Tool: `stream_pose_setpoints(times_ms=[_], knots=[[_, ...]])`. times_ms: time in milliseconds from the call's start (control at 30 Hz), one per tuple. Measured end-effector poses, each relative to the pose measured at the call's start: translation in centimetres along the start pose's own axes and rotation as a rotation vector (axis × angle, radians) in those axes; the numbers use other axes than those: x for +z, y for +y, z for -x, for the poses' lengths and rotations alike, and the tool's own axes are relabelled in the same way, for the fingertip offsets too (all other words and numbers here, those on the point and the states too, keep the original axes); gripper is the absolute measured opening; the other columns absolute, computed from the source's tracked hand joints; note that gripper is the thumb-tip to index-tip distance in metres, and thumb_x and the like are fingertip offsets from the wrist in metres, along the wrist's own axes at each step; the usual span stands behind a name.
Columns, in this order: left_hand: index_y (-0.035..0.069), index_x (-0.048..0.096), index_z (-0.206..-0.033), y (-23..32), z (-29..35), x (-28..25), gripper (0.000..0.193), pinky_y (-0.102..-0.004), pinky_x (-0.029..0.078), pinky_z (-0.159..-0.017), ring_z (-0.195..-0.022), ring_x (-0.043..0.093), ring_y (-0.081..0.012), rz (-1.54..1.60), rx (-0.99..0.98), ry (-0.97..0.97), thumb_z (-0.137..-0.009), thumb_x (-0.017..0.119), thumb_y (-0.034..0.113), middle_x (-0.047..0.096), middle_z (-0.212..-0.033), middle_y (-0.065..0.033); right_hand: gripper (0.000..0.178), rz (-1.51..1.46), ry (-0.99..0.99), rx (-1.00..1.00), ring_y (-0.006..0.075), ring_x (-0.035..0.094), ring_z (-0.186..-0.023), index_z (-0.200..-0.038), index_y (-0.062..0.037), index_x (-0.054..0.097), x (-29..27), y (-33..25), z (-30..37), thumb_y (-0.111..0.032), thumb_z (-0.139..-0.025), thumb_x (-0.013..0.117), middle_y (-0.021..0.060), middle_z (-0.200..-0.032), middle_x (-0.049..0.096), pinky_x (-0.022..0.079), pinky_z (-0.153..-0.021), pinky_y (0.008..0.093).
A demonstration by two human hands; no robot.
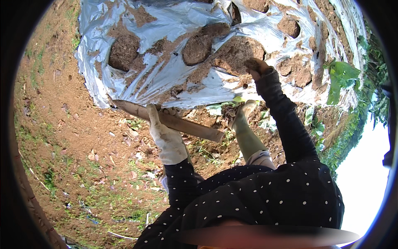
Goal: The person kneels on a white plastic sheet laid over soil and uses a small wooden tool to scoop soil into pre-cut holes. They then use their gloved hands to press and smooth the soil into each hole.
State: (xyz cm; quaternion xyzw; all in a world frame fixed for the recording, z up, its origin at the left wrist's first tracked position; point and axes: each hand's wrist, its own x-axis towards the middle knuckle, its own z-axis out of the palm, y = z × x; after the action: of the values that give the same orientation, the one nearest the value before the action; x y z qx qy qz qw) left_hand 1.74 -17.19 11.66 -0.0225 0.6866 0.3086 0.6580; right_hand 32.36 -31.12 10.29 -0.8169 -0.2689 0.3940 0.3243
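Observation:
My left hand [168, 141], in a soiled white glove, is closed around a long flat brown slat [188, 126]. The slat looks like wood or split bamboo, with a narrow, curved left end and a broad, square right end. It lies slantwise beside the near edge of the silvery plastic sheet [166, 25]. My bare right hand [258, 67], its dark sleeve pulled low, is over the sheet with bent, soil-stained fingers. Below its fingertips is a wide, soil-filled opening [236, 54]. Anything small between those fingers is too hard to make out.
Several round soil openings, one a hole [124, 52] at left, dot the sheet. A green leafy plant [343, 79] grows at the right. My boot [246, 133] stands against the near edge. Brown ground [58, 112] with grass and dry leaves spreads left.

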Motion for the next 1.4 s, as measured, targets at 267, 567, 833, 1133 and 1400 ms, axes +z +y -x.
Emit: stream_pose_setpoints(times_ms=[267,567,833,1133,1400], knots=[[0.000,0.051,-0.100,0.2,0.4,0.5,0.051,-0.0336,0.052,-0.061,-0.065,0.058,-0.0199,-0.020,0.026,-0.017,-0.083,0.078,0.039,0.056,-0.080,-0.0075,0.062,0.451,0.294,-0.568,0.0345,0.057,-0.109,-0.134,-0.0188,0.052,4.3,-2.9,-8.2,-0.029,-0.079,0.078,0.0149,-0.130,0.052,0.050,-0.089,0.0461],[0.001,0.050,-0.099,0.4,-0.1,0.0,0.050,-0.0338,0.052,-0.060,-0.064,0.058,-0.0198,0.008,-0.016,0.004,-0.083,0.078,0.039,0.056,-0.075,-0.0067,0.042,0.637,0.265,-0.465,0.0338,0.065,-0.093,-0.116,-0.0173,0.065,5.2,-5.2,-12.9,-0.033,-0.079,0.076,0.0133,-0.109,0.063,0.054,-0.082,0.0451],[0.001,0.050,-0.100,1.0,-1.1,-0.5,0.049,-0.0347,0.052,-0.059,-0.063,0.058,-0.0207,0.096,-0.025,-0.035,-0.083,0.078,0.038,0.055,-0.074,-0.0068,0.031,0.547,-0.307,-0.066,0.0299,0.067,-0.097,-0.108,-0.0072,0.070,4.4,-8.2,-5.2,-0.027,-0.085,0.074,0.0155,-0.100,0.070,0.054,-0.086,0.0363],[0.004,0.053,-0.099,1.9,-0.6,0.5,0.048,-0.0335,0.050,-0.064,-0.067,0.058,-0.0200,0.028,0.010,-0.030,-0.083,0.076,0.043,0.056,-0.075,-0.0051,0.025,0.589,0.156,-0.473,0.0319,0.066,-0.087,-0.109,-0.0147,0.067,7.4,-7.7,-24.8,-0.023,-0.086,0.071,0.0125,-0.105,0.066,0.054,-0.077,0.0387],[0.005,0.055,-0.100,2.2,-1.0,0.7,0.043,-0.0350,0.050,-0.063,-0.067,0.059,-0.0212,0.091,-0.022,-0.027,-0.084,0.076,0.040,0.060,-0.075,-0.0063,0.042,0.744,-0.134,-0.692,0.0380,0.048,-0.123,-0.120,-0.0043,0.058,11.8,-5.9,-8.7,-0.015,-0.081,0.066,0.0177,-0.127,0.052,0.039,-0.104,0.0519]])
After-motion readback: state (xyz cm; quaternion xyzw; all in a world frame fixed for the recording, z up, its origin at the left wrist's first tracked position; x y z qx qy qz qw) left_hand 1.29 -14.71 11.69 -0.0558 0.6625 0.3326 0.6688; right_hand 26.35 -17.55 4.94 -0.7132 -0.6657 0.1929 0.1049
